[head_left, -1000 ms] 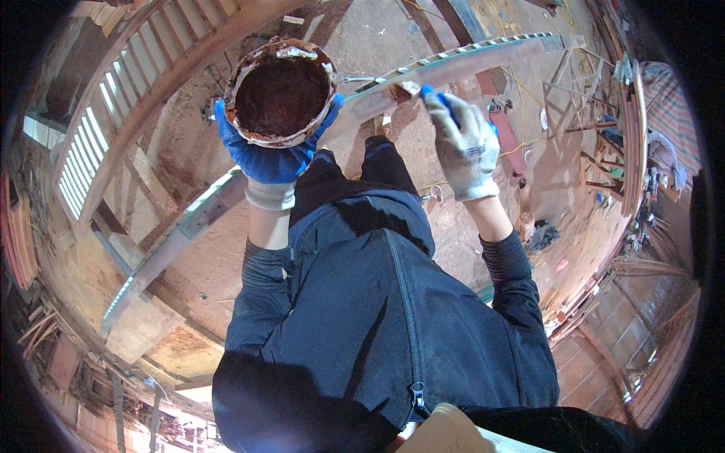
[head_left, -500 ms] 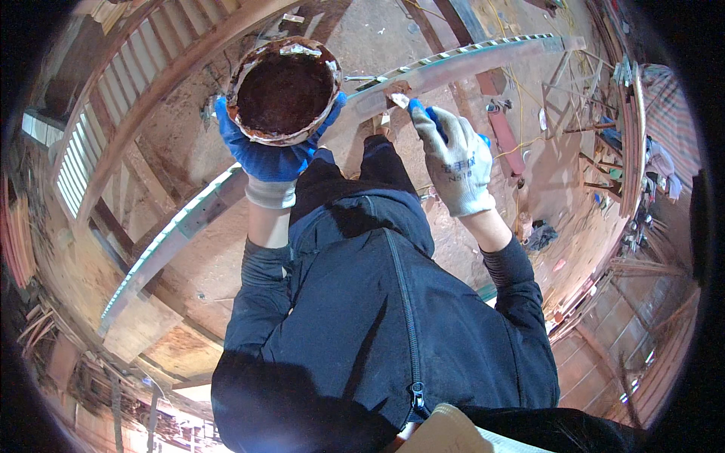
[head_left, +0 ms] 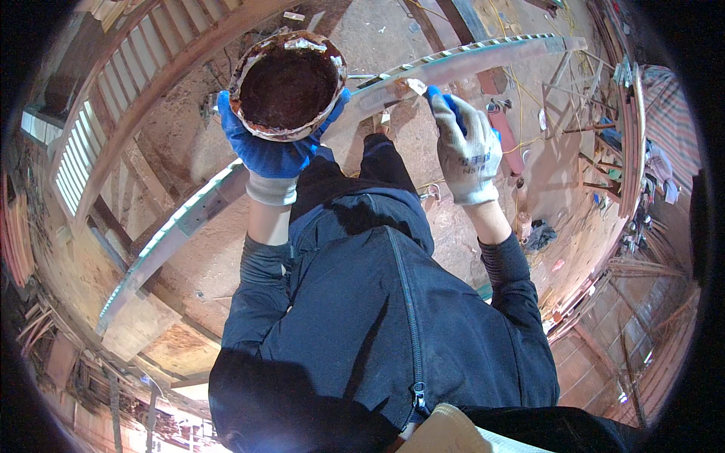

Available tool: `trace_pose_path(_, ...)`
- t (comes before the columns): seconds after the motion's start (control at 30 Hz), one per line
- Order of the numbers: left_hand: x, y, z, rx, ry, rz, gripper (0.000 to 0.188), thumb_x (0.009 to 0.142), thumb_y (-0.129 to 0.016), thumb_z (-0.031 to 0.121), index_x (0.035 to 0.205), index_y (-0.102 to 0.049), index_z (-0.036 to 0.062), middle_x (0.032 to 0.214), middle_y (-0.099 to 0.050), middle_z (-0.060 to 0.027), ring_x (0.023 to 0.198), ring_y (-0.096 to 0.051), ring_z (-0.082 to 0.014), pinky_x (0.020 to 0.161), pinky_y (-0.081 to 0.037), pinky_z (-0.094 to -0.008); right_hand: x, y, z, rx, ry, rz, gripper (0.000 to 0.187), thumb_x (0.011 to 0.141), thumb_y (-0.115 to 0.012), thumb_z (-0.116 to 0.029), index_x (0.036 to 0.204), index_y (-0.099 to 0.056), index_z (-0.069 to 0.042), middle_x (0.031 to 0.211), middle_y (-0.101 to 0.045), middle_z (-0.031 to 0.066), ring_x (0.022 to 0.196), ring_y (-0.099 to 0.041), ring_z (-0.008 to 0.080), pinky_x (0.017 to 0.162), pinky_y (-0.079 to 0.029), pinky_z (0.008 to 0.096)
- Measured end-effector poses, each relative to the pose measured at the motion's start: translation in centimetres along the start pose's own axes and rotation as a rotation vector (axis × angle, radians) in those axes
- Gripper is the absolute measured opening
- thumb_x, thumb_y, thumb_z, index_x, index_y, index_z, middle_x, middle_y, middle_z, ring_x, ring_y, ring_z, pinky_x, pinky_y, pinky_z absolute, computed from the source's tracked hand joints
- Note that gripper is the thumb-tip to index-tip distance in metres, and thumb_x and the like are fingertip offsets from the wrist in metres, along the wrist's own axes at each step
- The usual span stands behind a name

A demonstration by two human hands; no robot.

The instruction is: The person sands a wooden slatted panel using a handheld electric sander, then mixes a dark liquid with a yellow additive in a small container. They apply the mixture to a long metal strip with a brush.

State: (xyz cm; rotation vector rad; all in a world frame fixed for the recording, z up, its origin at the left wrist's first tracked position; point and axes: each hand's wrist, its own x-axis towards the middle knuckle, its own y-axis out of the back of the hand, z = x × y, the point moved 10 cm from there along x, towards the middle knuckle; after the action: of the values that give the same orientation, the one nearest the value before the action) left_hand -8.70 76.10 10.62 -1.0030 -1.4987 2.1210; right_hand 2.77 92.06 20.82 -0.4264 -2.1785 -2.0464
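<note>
My left hand [head_left: 276,158], in a blue-coated white glove, is closed round the underside of a round bowl [head_left: 245,113]. Dark brown paste [head_left: 291,87] fills the bowl, and whitish crust cakes its rim. My right hand [head_left: 467,147], gloved the same way, pinches a small scraper [head_left: 417,87] with a whitish end; its handle is hidden by the fingers. The scraper's tip is over a long pale board [head_left: 483,60] with a striped upper edge. A brown smear [head_left: 394,92] marks the board left of the tip. I cannot tell whether the tip touches it.
Another stretch of pale board [head_left: 177,226] runs to the lower left. A slatted wooden frame [head_left: 128,83] stands at the upper left. Beyond my right hand lie a reddish plank [head_left: 504,140] and a yellow cord [head_left: 521,94]. Stacked timber [head_left: 633,143] lines the far right.
My right hand has moved right and slightly up along the board, with the scraper in it. My left hand and the bowl have shifted slightly up and right.
</note>
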Motion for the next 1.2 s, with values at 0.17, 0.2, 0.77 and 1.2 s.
trace_pose_path(0.17, 0.0, 0.2, -0.1, -0.043, 0.007, 0.016, 0.091, 0.075, -0.059, 0.064, 0.146, -0.03, 0.015, 0.15, -0.028, -0.0195, 0.139, -0.025, -0.0399, 0.113, -0.017, -0.0632, -1.7, -1.9, -1.0, -0.08, 0.071, -0.109, 0.046, 0.077, -0.065, -0.01, 0.121, -0.059, -0.02, 0.107, -0.062, 0.0031, 0.08, -0.062, 0.021, 0.062, -0.05, 0.0339)
trace_pose_path(0.2, 0.0, 0.3, 0.0, -0.026, -0.003, 0.035, 0.09, 0.076, -0.058, 0.064, 0.146, -0.03, 0.015, 0.15, -0.029, -0.0195, 0.139, -0.025, -0.0399, 0.113, -0.016, -0.0632, -1.7, -1.3, -1.3, -0.091, 0.058, -0.088, 0.037, 0.078, -0.066, -0.006, 0.112, -0.065, -0.021, 0.102, -0.065, 0.0013, 0.077, -0.063, 0.0203, 0.061, -0.051, 0.034)
trace_pose_path(0.77, 0.0, 0.1, -0.2, -0.074, 0.023, -0.016, 0.09, 0.076, -0.058, 0.064, 0.146, -0.03, 0.0153, 0.15, -0.028, -0.0188, 0.138, -0.026, -0.041, 0.112, -0.018, -0.0645, 0.3, 0.1, -0.6, -0.161, -0.028, -0.128, 0.048, 0.075, -0.064, -0.01, 0.122, -0.058, -0.018, 0.098, -0.06, 0.0028, 0.079, -0.059, 0.0197, 0.062, -0.05, 0.0335)
trace_pose_path(1.2, -0.2, 0.4, -0.2, -0.045, 0.016, -0.003, 0.088, 0.076, -0.057, 0.065, 0.146, -0.031, 0.0168, 0.15, -0.03, -0.0174, 0.138, -0.027, -0.0405, 0.112, -0.017, -0.0657, 1.5, 1.5, 1.0, -0.001, -0.13, -0.07, 0.044, 0.078, -0.06, 0.0, 0.116, -0.064, -0.02, 0.1, -0.064, 0.0026, 0.087, -0.063, 0.0235, 0.069, -0.052, 0.035)
